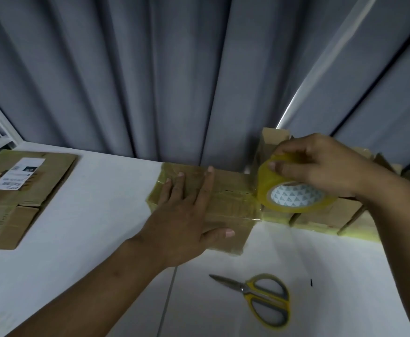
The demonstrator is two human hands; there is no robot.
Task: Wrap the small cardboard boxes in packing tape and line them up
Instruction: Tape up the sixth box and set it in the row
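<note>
- My left hand [184,215] is lying flat with the fingers spread, pressing down on the flat brown cardboard box [230,188] that is sitting at the back of the white bench [97,222].
- My right hand [320,166] is gripping the yellowish clear roll of packing tape [272,186] from above, fingers curled over its rim, just beside the right end of that box.
- A glossy strip seems to be running from the roll onto the box, so I am judging this box to be partly wrapped and the tape not yet cut.
- To the right, a row of small taped cardboard boxes [320,216] is standing side by side under my right wrist; those are looking finished and lined up.
- Behind the roll, an upright open-topped cardboard box [273,138] is leaning by the grey pleated curtain [174,81]; I cannot tell what is in it.
- The yellow-and-grey-handled scissors [260,296] are lying closed near me, apart from the box.
- Far left, flattened brown cardboard with a white label [29,203] is waiting, perhaps for later boxes.
</note>
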